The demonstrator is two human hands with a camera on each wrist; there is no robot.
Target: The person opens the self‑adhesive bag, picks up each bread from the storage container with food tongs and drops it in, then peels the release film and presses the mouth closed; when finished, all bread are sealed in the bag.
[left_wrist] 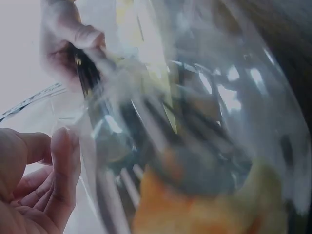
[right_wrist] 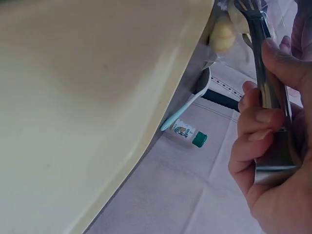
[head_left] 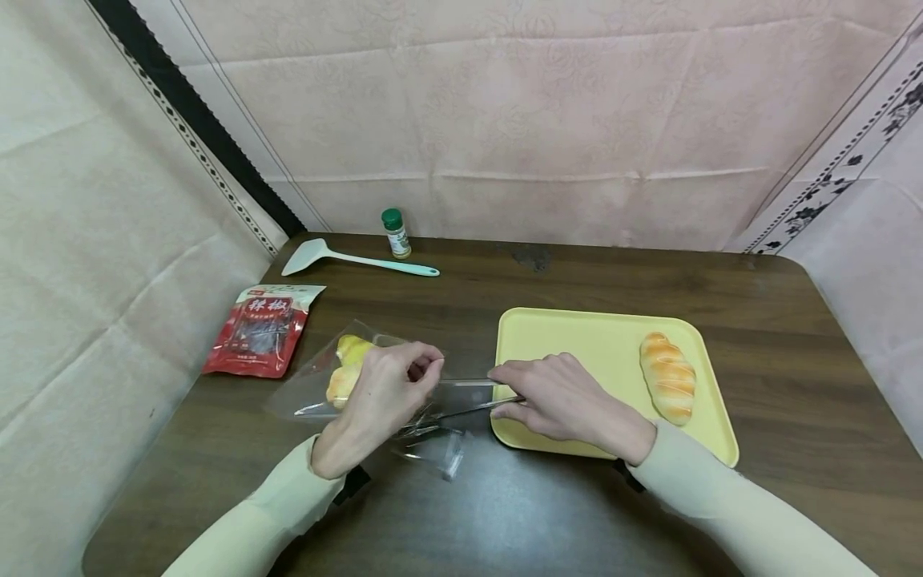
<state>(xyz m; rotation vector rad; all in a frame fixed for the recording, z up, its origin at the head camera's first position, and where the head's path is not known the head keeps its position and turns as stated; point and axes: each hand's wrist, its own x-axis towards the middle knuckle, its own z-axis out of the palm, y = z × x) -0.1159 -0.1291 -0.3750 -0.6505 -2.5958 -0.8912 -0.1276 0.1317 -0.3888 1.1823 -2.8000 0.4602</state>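
Note:
My left hand [head_left: 392,377] pinches the edge of a clear plastic bag [head_left: 303,397] between thumb and forefinger. Inside the bag lie bread pieces, among them a golden bun [head_left: 342,386] and a yellow one [head_left: 353,348]. My right hand [head_left: 558,397], over the left part of a pale yellow tray [head_left: 577,323], grips a pair of metal tongs [right_wrist: 265,63]. The tongs' arms reach left toward the bag's mouth, and in the left wrist view their blurred tips overlap the bag close to the bread. A ridged bread loaf [head_left: 669,378] rests on the tray's right side.
A red and white food packet [head_left: 263,332] lies at the table's left edge. Farther back are a pale turquoise spatula [head_left: 360,259] and a green-capped seasoning bottle [head_left: 397,235]. Patterned cloth [head_left: 519,120] hangs behind the dark wooden table [head_left: 786,353].

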